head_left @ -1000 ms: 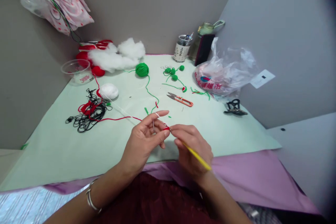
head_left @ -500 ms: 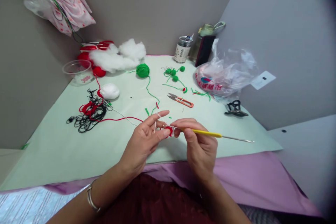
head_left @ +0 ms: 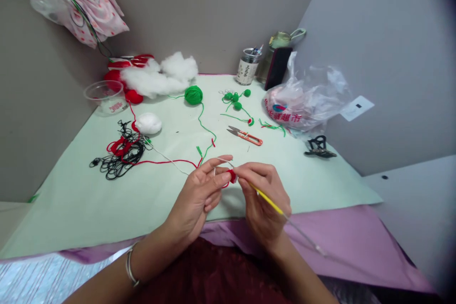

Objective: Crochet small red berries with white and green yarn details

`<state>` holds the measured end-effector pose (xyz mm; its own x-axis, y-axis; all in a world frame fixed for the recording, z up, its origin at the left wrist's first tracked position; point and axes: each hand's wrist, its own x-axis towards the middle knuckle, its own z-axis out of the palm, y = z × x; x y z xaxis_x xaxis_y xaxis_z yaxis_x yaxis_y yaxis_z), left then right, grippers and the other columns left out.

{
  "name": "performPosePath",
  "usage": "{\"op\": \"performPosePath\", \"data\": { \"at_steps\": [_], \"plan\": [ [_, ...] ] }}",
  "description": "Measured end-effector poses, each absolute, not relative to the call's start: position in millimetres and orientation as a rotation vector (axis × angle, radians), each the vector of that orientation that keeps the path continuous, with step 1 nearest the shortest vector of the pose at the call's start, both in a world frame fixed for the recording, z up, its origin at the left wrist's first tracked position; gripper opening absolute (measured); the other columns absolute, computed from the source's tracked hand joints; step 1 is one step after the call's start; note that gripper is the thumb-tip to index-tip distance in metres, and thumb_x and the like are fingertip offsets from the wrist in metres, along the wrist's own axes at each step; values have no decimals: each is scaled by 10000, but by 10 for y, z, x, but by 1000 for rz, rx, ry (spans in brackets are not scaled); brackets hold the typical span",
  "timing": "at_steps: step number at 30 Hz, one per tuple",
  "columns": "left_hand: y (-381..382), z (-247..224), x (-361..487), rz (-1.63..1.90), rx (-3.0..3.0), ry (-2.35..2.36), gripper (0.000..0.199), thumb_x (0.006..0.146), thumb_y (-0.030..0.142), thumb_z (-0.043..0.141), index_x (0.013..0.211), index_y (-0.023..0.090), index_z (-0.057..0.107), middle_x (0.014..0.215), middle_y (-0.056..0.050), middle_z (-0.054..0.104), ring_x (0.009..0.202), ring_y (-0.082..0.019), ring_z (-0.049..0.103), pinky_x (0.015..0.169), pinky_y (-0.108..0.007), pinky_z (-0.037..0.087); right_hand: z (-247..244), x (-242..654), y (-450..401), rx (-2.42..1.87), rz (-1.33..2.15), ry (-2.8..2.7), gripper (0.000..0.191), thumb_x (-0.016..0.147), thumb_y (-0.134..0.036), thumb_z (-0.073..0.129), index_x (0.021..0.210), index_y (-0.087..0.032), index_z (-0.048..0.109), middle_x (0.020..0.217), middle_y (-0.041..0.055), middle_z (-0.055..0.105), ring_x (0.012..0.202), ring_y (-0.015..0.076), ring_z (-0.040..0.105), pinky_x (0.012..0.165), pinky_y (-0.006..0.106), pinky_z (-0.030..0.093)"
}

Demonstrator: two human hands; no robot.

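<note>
Between thumb and fingers my left hand (head_left: 199, 194) pinches a small red and white crocheted piece (head_left: 232, 176), with white yarn looped over its raised index finger. My right hand (head_left: 265, 194) grips a yellow-handled crochet hook (head_left: 267, 200); its front end meets the piece, though the tip is hard to make out, and its metal rear end slants down to the right. White yarn runs from the left hand toward a white yarn ball (head_left: 148, 124). A red strand crosses the table to a red and black yarn tangle (head_left: 123, 149).
Beyond the hands lie orange snips (head_left: 245, 136), a green yarn ball (head_left: 193, 95) and small green balls (head_left: 237, 106). White stuffing (head_left: 153, 78) and a clear tub (head_left: 105, 99) stand back left. A plastic bag (head_left: 302, 99), phone (head_left: 278, 69), jar (head_left: 247, 69) and black clip (head_left: 319, 147) are at right.
The hook has swung from nearly level to a steep slant, its rear end now lower. My right hand has shifted slightly left and turned, and my left index finger has moved slightly down and right.
</note>
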<state>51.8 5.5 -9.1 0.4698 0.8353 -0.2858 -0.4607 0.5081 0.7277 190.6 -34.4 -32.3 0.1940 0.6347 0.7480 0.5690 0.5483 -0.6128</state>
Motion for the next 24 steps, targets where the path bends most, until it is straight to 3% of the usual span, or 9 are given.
{"op": "performPosePath", "data": {
  "at_steps": [3, 6, 12, 18, 21, 24],
  "plan": [
    [40, -94, 543, 944, 654, 719, 352, 831, 239, 889, 1156, 192, 764, 764, 58, 620, 448, 13, 280, 393, -117, 217, -347, 1892, -372, -1102, 113, -1461, 342, 977, -25, 646, 1192, -258, 775, 1030, 49, 716, 924, 155, 709, 781, 280, 589],
    [38, -75, 529, 991, 708, 780, 455, 813, 226, 898, 1244, 223, 753, 845, 39, 658, 485, 0, 344, 397, -111, 242, -349, 1928, -383, -1066, 324, -1404, 297, 1014, -76, 619, 1163, -276, 781, 1000, 31, 749, 948, 165, 710, 815, 302, 581],
    [55, -23, 464, 919, 636, 746, 557, 813, 205, 890, 1332, 151, 697, 750, 73, 576, 453, 14, 255, 406, -130, 226, -347, 1967, -359, -928, 582, -1209, 231, 1061, -199, 590, 1098, -287, 801, 1018, 27, 773, 872, 167, 707, 772, 324, 585],
    [56, -49, 466, 919, 604, 719, 489, 833, 193, 868, 1295, 141, 717, 675, 102, 480, 458, 3, 225, 413, -131, 213, -360, 1925, -385, -963, 491, -1169, 244, 1070, -190, 556, 1082, -264, 788, 977, 32, 761, 836, 175, 716, 755, 346, 594],
    [44, -52, 468, 912, 621, 720, 405, 849, 206, 854, 1234, 141, 748, 709, 84, 517, 457, 11, 235, 412, -130, 213, -372, 1920, -400, -1001, 382, -1257, 247, 1065, -184, 561, 1108, -272, 788, 1006, 42, 779, 924, 197, 724, 801, 361, 590],
    [41, -40, 470, 884, 627, 724, 470, 835, 210, 867, 1281, 158, 725, 766, 61, 591, 452, 16, 257, 412, -131, 217, -389, 1916, -385, -1000, 413, -1320, 241, 1060, -199, 579, 1134, -281, 794, 1097, 56, 799, 974, 202, 724, 813, 359, 593]
  ]
}}
